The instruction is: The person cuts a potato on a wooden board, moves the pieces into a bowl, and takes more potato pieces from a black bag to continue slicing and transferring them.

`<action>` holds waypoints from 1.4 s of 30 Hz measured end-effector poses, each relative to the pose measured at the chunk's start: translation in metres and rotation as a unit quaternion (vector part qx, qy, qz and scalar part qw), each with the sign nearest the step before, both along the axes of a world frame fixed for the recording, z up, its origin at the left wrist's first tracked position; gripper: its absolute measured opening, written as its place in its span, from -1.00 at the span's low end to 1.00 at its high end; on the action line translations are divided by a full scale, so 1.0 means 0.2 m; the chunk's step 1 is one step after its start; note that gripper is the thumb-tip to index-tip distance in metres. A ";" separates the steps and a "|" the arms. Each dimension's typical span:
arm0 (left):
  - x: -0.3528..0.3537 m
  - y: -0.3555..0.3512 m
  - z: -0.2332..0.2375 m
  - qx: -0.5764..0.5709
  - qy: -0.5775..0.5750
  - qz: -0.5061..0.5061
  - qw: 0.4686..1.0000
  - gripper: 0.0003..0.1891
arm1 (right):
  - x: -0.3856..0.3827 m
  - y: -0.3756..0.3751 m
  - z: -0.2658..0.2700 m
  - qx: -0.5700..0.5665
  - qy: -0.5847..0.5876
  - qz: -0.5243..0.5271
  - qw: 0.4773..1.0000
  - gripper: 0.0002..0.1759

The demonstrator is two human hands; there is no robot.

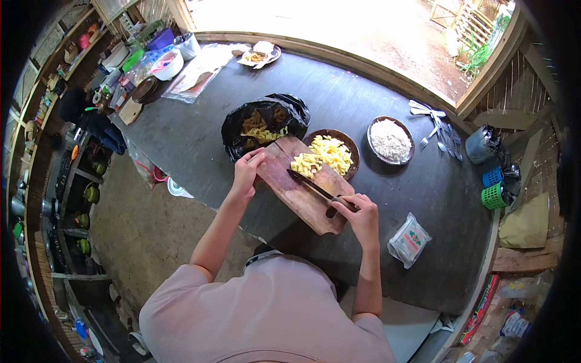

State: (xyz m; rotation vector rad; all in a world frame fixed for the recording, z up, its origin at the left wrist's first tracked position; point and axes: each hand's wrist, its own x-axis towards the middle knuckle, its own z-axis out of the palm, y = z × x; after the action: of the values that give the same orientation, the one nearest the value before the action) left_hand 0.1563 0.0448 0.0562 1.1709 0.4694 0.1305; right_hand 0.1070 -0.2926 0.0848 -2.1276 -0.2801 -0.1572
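Observation:
My left hand (246, 174) grips the left edge of a wooden cutting board (283, 186), which is tilted over the table. In my right hand (361, 219) is the handle of a dark-bladed knife (310, 186), its blade lying across the board towards the pale yellow chopped pieces (304, 164). The right hand is also close to the board's near end; contact is hard to make out. Just beyond the board, partly covered by it, sits a brown bowl (356, 164) of similar yellow pieces. A black plastic bag (232, 134) with peelings and yellow pieces stands open behind my left hand.
Right of the bowl is a dish of white grains or flakes (390, 140), with forks and spoons (440, 130) beyond. A white printed packet (409, 241) lies near my right forearm. Tubs and a plate (260, 57) line the far side. Another person (94, 121) stands at far left.

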 end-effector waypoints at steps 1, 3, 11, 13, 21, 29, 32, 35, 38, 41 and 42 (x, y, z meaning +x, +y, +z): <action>0.01 0.00 0.01 0.003 0.003 -0.002 1.000 -0.68 | 0.01 0.00 -0.01 0.000 -0.001 -0.002 1.000 -0.72; 0.03 0.00 0.00 -0.004 -0.002 -0.010 1.000 -0.68 | 0.03 -0.01 -0.03 -0.003 -0.002 -0.016 1.000 -0.70; 0.13 0.01 -0.03 0.020 -0.017 -0.026 0.999 -0.66 | 0.13 -0.08 -0.09 -0.005 0.013 -0.058 0.998 -0.64; 0.13 0.00 -0.03 0.023 -0.002 -0.031 0.999 -0.67 | 0.15 -0.09 -0.10 0.001 0.011 -0.060 0.998 -0.63; 0.13 0.01 -0.04 0.015 -0.003 -0.033 0.999 -0.67 | 0.20 -0.13 -0.16 0.013 0.015 -0.065 0.998 -0.62; 0.10 0.04 -0.02 0.018 -0.004 -0.038 0.999 -0.66 | 0.24 -0.17 -0.19 0.005 0.039 -0.081 0.996 -0.60; 0.08 0.04 -0.01 0.017 -0.004 -0.037 0.999 -0.68 | 0.25 -0.19 -0.22 0.008 0.031 -0.089 0.996 -0.60; 0.07 0.07 -0.03 0.024 -0.009 -0.032 0.999 -0.68 | 0.25 -0.20 -0.23 0.014 0.026 -0.095 0.995 -0.59; 0.01 0.09 -0.01 0.011 -0.007 -0.032 0.999 -0.68 | 0.25 -0.23 -0.24 0.019 0.027 -0.095 0.995 -0.59; -0.07 0.12 0.00 0.007 -0.016 -0.022 1.000 -0.67 | 0.22 -0.25 -0.22 0.027 0.039 -0.098 0.994 -0.59; -0.11 0.14 0.00 -0.002 -0.021 -0.018 1.000 -0.66 | 0.21 -0.25 -0.21 0.032 0.049 -0.103 0.993 -0.58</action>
State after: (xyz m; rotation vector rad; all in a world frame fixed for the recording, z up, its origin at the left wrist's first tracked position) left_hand 0.1344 0.0725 0.0552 1.1706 0.4119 0.1233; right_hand 0.1493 -0.3427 0.0435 -2.0907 0.0038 -0.1787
